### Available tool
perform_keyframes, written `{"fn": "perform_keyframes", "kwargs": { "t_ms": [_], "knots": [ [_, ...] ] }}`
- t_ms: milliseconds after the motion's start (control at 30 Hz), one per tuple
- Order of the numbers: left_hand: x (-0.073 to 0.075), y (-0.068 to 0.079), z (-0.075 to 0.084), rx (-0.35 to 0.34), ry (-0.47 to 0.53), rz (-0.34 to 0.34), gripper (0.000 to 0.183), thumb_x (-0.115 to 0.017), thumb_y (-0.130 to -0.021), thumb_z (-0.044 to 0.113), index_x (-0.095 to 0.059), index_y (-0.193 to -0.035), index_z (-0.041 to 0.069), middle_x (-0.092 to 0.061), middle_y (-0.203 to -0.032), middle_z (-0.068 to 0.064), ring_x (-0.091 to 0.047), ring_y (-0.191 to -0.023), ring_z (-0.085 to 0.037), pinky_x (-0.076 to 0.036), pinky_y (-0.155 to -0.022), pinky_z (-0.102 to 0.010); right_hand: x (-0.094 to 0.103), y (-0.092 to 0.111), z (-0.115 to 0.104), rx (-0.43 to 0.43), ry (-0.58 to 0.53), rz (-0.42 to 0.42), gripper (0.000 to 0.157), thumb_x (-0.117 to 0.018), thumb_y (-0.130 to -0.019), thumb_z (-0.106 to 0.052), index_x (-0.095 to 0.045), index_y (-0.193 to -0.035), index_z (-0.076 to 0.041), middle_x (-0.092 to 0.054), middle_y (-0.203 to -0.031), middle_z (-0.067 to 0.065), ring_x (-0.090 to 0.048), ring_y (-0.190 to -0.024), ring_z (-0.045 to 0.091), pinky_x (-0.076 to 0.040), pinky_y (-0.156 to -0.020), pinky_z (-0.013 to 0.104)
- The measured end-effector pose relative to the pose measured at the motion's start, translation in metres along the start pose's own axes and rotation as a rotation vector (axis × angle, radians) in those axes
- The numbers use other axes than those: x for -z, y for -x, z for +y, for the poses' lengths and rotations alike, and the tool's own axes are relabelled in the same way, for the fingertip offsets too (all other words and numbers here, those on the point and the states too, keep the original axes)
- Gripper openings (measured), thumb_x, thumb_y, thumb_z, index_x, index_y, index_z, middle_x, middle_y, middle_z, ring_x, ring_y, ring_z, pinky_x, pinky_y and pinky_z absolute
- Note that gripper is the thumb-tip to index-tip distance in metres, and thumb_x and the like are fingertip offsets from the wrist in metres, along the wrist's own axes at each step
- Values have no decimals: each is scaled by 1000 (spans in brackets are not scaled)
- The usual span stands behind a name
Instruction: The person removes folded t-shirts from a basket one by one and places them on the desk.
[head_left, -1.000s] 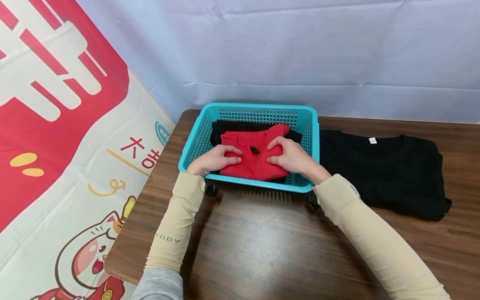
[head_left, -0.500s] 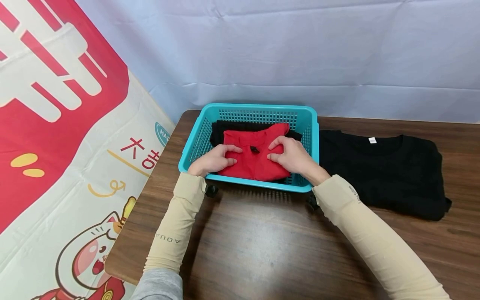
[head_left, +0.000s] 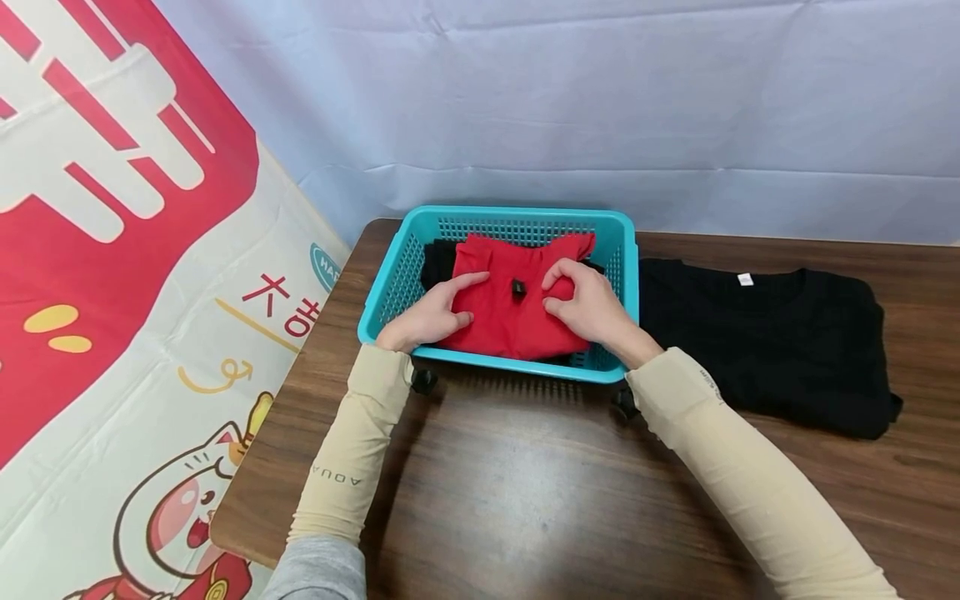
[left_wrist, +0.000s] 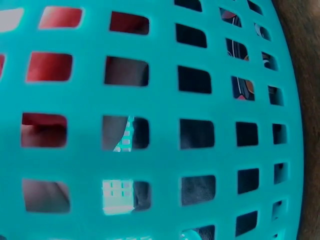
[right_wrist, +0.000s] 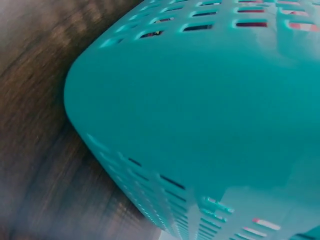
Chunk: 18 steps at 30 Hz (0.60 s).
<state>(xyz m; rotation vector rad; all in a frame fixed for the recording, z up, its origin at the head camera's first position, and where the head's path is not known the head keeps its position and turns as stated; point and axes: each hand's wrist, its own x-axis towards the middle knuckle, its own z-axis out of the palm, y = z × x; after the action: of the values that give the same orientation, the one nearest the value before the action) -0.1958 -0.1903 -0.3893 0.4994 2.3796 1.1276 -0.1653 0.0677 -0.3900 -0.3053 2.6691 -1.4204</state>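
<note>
A red shirt (head_left: pixel 510 321) with a small black tag (head_left: pixel 518 288) at its collar lies folded in a turquoise basket (head_left: pixel 517 367). Dark cloth (head_left: pixel 437 265) shows beneath it. On the shirt's left part rests my left hand (head_left: pixel 431 315), thumb and index finger spread apart. My right hand (head_left: pixel 592 308) touches its right part, fingers bent, with a gap between index fingertip and thumb. The left wrist view is filled by the perforated basket wall (left_wrist: pixel 162 105), red cloth showing through some holes. A basket corner (right_wrist: pixel 150 100) fills most of the right wrist view.
Right of the basket, a folded black shirt (head_left: pixel 765 350) with a white label lies on the brown wooden table (head_left: pixel 517 483). A pale curtain (head_left: pixel 600 108) hangs behind, and a printed banner (head_left: pixel 187 333) stands along the left edge.
The red shirt's collar edge has shifted toward the basket's back, and its tag has moved slightly right and back. Both hands' fingertips have moved a little; the right thumb and fingers lie nearer together.
</note>
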Motion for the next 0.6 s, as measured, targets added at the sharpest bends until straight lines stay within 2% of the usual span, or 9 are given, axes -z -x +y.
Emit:
{"fn": "perform_keyframes", "kwargs": {
  "t_ms": [33, 100, 200, 267, 300, 433, 600],
  "knots": [
    [0, 0, 0, -11, -3, 13, 67, -56, -92, 3, -32, -151, 22, -57, -119, -7, -41, -48, -17, -46, -63, -30, 0, 0, 0, 0, -18, 7, 20, -64, -89, -13, -55, -107, -11, -58, -99, 11, -53, -63, 23, -48, -64, 33],
    [1, 1, 0, -31, -7, 45, 66, -56, -92, 3, -34, -151, 23, -53, -127, -6, -46, -58, -14, -47, -64, -30, 1, 1, -1, -2, -59, 18, 21, -64, -90, -13, -54, -107, -11, -59, -92, 12, -53, -57, 23, -49, -63, 33],
    [1, 2, 0, -64, -11, 103, 63, -59, -92, 7, -37, -149, 25, -44, -141, -4, -51, -93, -13, -51, -74, -31, 2, 1, 0, 6, -124, 39, 21, -63, -90, -14, -53, -108, -10, -59, -86, 12, -54, -58, 23, -50, -64, 33],
    [1, 2, 0, -88, 12, 140, 61, -62, -92, 10, -40, -147, 27, -40, -145, -1, -45, -115, -15, -52, -82, -33, 3, 1, 1, 14, -166, 51, 22, -63, -91, -14, -52, -109, -9, -59, -86, 12, -56, -62, 23, -50, -65, 33],
    [2, 2, 0, -101, 27, 154, 59, -63, -92, 12, -42, -145, 28, -40, -145, 0, -44, -119, -17, -53, -85, -34, 3, 1, 1, 21, -187, 57, 22, -62, -91, -13, -52, -110, -8, -59, -89, 11, -57, -65, 23, -51, -66, 33],
    [2, 3, 0, -135, 110, 186, 54, -66, -91, 17, -48, -140, 30, -48, -137, 1, -51, -113, -21, -53, -85, -36, 3, 2, 1, 31, -250, 79, 22, -62, -91, -13, -53, -111, -11, -61, -96, 11, -60, -72, 24, -53, -68, 33],
    [4, 4, 0, -143, 178, 208, 53, -66, -91, 16, -50, -141, 26, -49, -138, 0, -51, -114, -19, -53, -84, -32, 2, 4, -1, 52, -297, 118, 21, -64, -90, -11, -55, -108, -13, -62, -104, 8, -61, -79, 23, -54, -69, 33]
  ]
}}
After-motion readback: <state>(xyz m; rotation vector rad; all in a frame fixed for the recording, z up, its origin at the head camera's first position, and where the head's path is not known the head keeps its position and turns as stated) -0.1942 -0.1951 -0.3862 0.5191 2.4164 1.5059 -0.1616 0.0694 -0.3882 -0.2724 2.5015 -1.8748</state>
